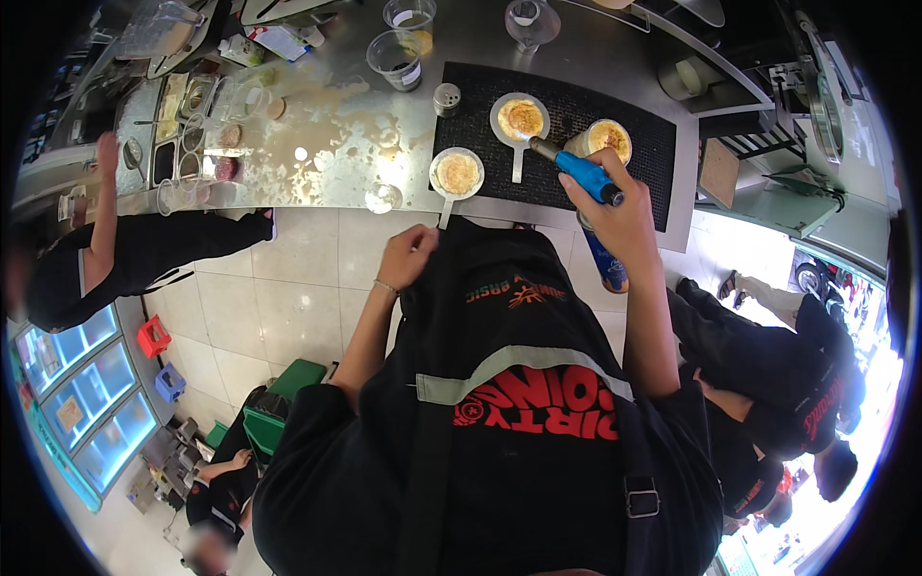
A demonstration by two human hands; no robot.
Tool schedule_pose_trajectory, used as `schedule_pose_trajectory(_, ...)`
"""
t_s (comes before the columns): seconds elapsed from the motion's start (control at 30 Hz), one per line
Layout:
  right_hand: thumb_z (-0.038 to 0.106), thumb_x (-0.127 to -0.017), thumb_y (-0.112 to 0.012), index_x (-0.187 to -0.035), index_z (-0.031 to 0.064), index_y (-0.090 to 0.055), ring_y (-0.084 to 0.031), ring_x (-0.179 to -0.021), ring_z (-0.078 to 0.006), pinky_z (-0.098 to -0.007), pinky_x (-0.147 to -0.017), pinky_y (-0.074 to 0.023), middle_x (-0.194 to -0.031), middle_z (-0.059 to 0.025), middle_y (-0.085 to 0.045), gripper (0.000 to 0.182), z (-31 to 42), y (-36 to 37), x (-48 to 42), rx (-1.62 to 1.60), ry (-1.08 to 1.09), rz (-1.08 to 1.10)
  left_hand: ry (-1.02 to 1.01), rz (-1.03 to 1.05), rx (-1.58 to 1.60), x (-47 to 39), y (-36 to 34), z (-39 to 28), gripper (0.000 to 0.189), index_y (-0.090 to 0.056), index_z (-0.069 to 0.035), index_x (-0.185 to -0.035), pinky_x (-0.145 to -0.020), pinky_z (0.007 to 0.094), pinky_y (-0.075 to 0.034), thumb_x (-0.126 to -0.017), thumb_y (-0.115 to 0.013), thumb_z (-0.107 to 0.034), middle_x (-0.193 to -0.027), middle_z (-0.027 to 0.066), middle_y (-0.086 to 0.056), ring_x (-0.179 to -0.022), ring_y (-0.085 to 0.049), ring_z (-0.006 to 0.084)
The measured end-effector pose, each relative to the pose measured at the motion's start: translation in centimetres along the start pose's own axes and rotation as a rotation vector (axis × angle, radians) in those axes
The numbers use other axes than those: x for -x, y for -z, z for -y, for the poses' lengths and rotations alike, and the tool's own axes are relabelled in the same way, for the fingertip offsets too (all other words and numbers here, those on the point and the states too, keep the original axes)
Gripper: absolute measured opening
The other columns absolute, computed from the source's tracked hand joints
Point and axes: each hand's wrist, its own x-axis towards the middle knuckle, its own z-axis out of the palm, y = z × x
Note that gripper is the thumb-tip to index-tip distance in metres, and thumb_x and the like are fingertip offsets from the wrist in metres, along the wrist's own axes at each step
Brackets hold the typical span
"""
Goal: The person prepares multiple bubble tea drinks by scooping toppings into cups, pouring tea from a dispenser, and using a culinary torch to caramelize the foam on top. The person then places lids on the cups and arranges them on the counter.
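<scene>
My right hand [623, 201] grips the blue head of a butane torch [587, 173], its gas can [606, 255] hanging below. The metal nozzle points at a small round long-handled dish [517, 155], whose creamy topping [520, 119] is browned. Just beyond that hand stands a cup [585, 142] with a browned top, partly covered by my fingers. A second long-handled dish [446, 209] with a paler topping lies at the mat's left edge, its handle jutting over the counter edge. My left hand [407, 258] is curled at the handle's end; whether it grips cannot be told.
A black rubber mat [648, 133] lies on the steel counter [331, 43]. A metal shaker [446, 99] and clear plastic cups [395, 61] stand near it. Liquid is spilled leftward. A co-worker [101, 245] stands left; several other people are behind.
</scene>
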Motion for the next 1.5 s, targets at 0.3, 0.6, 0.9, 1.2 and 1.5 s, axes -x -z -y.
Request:
schedule_pose_trajectory(0.3, 0.031, -0.088, -0.082, -0.103, 0.0101, -0.062, -0.072, -0.066, -0.031, -0.0359, -0.062, -0.0532, -0.07, -0.0104, -0.066, 0.033, 0.1, -0.3, 1.7, 0.041, -0.074, -0.121, -0.192, 0.194, -0.052, -2.0, -3.3, -1.6, 0.028, -0.069, -0.004, -0.096, -0.07, 0.0356, -0.053, -0.101, -0.062, -0.031, -0.078, 0.0113, -0.069, -0.072, -0.067, 0.0222)
schedule_pose_trajectory(0.6, 0.036, -0.086, -0.082, -0.101, 0.013, -0.063, -0.068, -0.061, -0.0332, -0.0429, -0.059, -0.0515, -0.069, -0.01, -0.066, 0.033, 0.7, -6.2, 7.1, 0.041, 0.061, 0.148, -0.38, -0.014, -0.422, 4.3, 6.7, -6.8, 0.023, -0.064, -0.002, -0.086, -0.07, 0.0463, -0.052, -0.098, -0.064, -0.023, -0.08, 0.016, -0.069, -0.075, -0.066, 0.0374)
schedule_pose_trajectory(0.9, 0.037, -0.087, -0.08, -0.1, 0.0134, -0.061, -0.069, -0.061, -0.0356, -0.0444, -0.054, -0.0515, -0.064, -0.0113, -0.064, 0.032, 1.0, -9.6, 6.5, 0.079, 0.048, 0.082, -0.443, -0.019, -0.442, 3.9, 8.5, -6.4, 0.02, -0.064, -0.003, -0.087, -0.07, 0.0448, -0.053, -0.097, -0.065, -0.019, -0.079, 0.0142, -0.069, -0.075, -0.067, 0.0346)
schedule_pose_trajectory(1.2, 0.039, -0.087, -0.079, -0.101, 0.0144, -0.061, -0.071, -0.069, -0.0392, -0.0479, -0.06, -0.053, -0.068, -0.0124, -0.067, 0.034, 2.0, -9.9, 6.8, 0.136, -0.068, 0.117, -0.412, -0.241, -0.356, 2.5, 11.9, -4.9, 0.015, -0.066, -0.003, -0.093, -0.074, 0.0416, -0.054, -0.098, -0.065, -0.018, -0.085, 0.0135, -0.071, -0.081, -0.069, 0.031)
schedule_pose_trajectory(1.5, 0.035, -0.089, -0.078, -0.101, 0.0143, -0.061, -0.07, -0.07, -0.0393, -0.0476, -0.059, -0.0512, -0.071, -0.0113, -0.068, 0.03, 2.9, -10.3, 6.6, 0.066, -0.047, 0.068, -0.467, -0.332, -0.519, -2.4, 14.7, 3.0, 0.02, -0.066, -0.011, -0.106, -0.089, 0.0445, -0.051, -0.087, -0.07, -0.012, -0.107, 0.0092, -0.069, -0.108, -0.064, 0.0329)
